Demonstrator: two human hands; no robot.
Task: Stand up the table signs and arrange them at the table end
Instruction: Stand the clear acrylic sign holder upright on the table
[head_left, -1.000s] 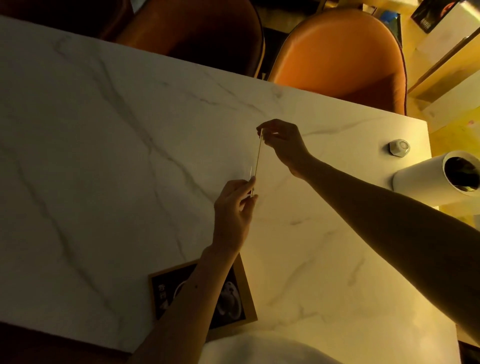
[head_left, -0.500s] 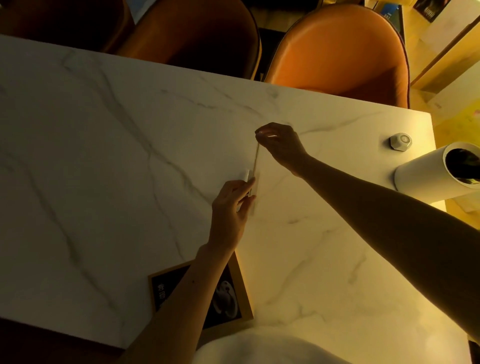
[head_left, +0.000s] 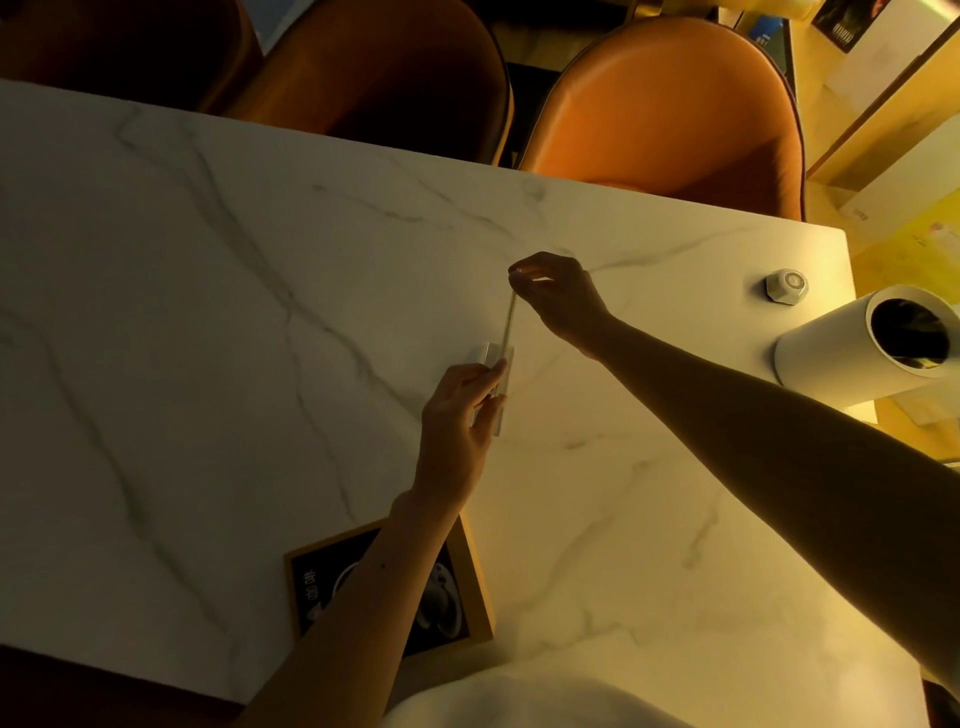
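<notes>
Two hands share one thin sign (head_left: 508, 327), seen edge-on near the middle of the worktop (head_left: 208, 338). The right hand (head_left: 563, 299) pinches its top edge, probably to keep it upright, while the left hand (head_left: 457, 421) is closed on the clear base (head_left: 500, 387) below, likely steadying it so the panel seats. A second sign (head_left: 387, 584), dark with a wooden frame, lies flat at the near edge under the left forearm; it carries pale characters too small to read. Toward the right end sit a white tube (head_left: 852, 353) and a small hexagonal puck (head_left: 786, 285), well apart from the hands.
</notes>
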